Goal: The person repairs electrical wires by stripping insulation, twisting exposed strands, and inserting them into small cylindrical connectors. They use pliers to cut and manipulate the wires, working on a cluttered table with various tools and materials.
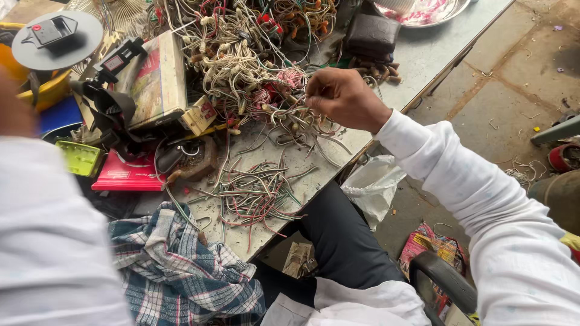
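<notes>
Nearest the camera, the left arm shows only as a white sleeve [51, 241] filling the lower left; the left hand [13, 111] appears as a blurred edge at the frame border, and its grip cannot be told. A crumpled checked cloth [181, 265], blue, white and grey, lies on the near edge of the worktop [423, 54], a grey, scuffed flat surface.

Just beyond the cloth lies a loose heap of short cut wire pieces [254, 193], thin, bent, insulated in red, green and white. Left of it sit a flat red box [127, 175] and a small lime-green plastic tray [78, 158].

Further out, the right hand [344, 96] reaches in from a white sleeve. Its grip is nearly closed, fingertips pinched together on thin pale wires at the right edge of the large wire tangle [241, 60]; exactly which strand is held cannot be made out. The tangle is a dense mass of cream, red and orange leads with small connectors, spread over the middle and far worktop.

At the far side rest a dark, rounded leather-like pouch [371, 33] and a metal dish [423, 12].
</notes>
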